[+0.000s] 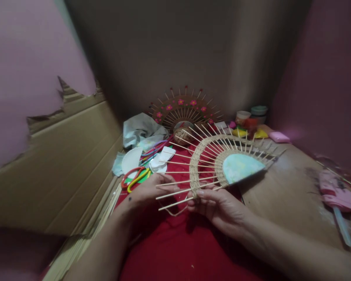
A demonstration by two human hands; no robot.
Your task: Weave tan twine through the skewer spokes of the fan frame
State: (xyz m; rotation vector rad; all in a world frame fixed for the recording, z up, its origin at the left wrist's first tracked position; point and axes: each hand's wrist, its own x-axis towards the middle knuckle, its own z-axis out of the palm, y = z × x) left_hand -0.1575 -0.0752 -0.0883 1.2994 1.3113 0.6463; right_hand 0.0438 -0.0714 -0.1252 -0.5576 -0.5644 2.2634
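Observation:
A half-round craft piece lies tilted over a red cloth: wooden skewers fan out from a pale blue half disc, with bands of tan twine woven across them. My right hand pinches its near left edge, fingers closed on the woven band and skewers. At the skewer ends on the left, the fingers of my left hand close around a twine strand that loops below the piece.
A finished fan with pink flowers leans on the back wall, a twine ball before it. Red and yellow scissors, paper half plates and cloth lie left. Jars stand back right. A pink glue gun lies right. Cardboard walls surround.

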